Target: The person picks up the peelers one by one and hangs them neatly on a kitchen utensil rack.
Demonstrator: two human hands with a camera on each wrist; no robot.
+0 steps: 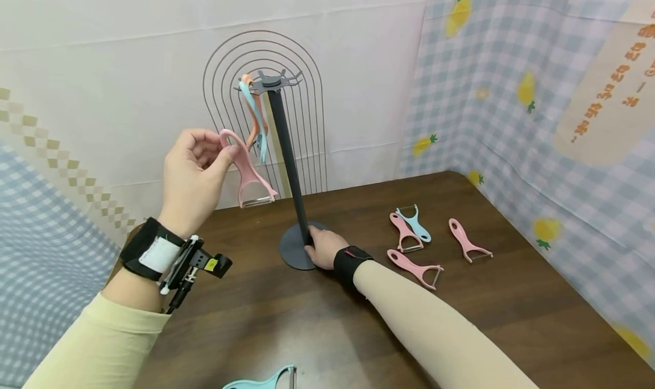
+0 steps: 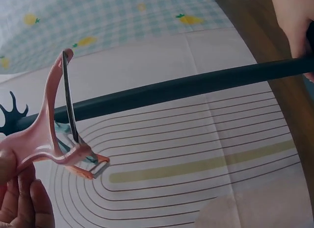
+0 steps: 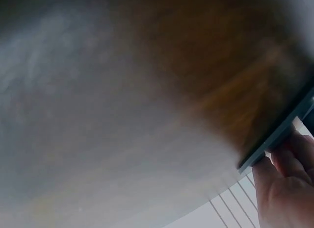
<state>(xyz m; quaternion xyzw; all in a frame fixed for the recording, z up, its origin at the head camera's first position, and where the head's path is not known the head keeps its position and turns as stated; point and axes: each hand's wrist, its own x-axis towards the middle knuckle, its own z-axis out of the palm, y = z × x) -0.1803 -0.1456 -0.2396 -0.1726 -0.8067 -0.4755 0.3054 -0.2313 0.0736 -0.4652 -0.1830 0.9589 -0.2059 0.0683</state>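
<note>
Wood-grain counter (image 1: pixel 327 326) before me. Behind counter, I see white cloth (image 1: pixel 128 70), arched lines (image 1: pixel 307 121). Right of counter, blue-checked cloth (image 1: pixel 460 93), yellow pineapples (image 1: pixel 459 16); left, checked drape (image 1: pixel 46 252).

Brown wooden table (image 1: pixel 230 326), white backdrop (image 1: pixel 363 93) with arched lines (image 1: pixel 311 127), blue-checked pineapple-print cloth (image 1: pixel 501 127)

1. Left hand (image 2: pixel 27 198) pinches the pink peeler (image 2: pixel 38 139).
2. Orange peeler (image 2: pixel 80 172) and blue peeler (image 2: pixel 62 127) show partly behind it.
3. Dark pole (image 2: pixel 171 90) crosses the view, hooks (image 2: pixel 12 115) at one end, right hand (image 2: pixel 296 24) at the other.
</note>
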